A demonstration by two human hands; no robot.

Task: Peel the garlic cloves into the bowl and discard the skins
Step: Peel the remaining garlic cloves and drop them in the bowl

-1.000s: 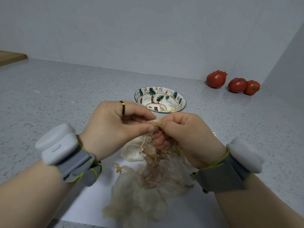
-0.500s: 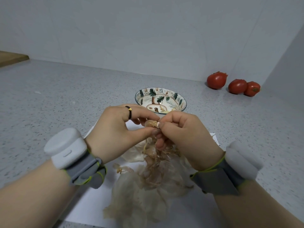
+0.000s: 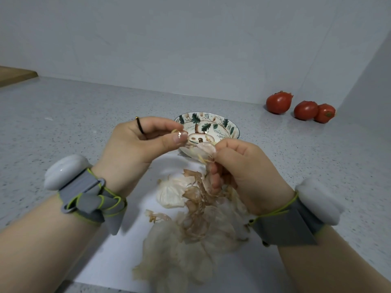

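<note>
We see a speckled grey counter [image 3: 63,123] meeting plain pale walls [image 3: 190,39] in a corner. A wooden board [image 3: 14,75] sits far left.

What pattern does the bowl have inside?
The bowl is white with dark green leaves and brown stems, best seen in the head view.

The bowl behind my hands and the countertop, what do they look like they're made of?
Bowl: likely glazed ceramic. The sign is a painted leaf and mushroom pattern on a smooth, slightly shiny white wall with a thin dark rim.
Countertop: probably stone or a quartz-type composite. It is matte grey with fine dark and light specks throughout, but the picture cannot settle which.
</note>
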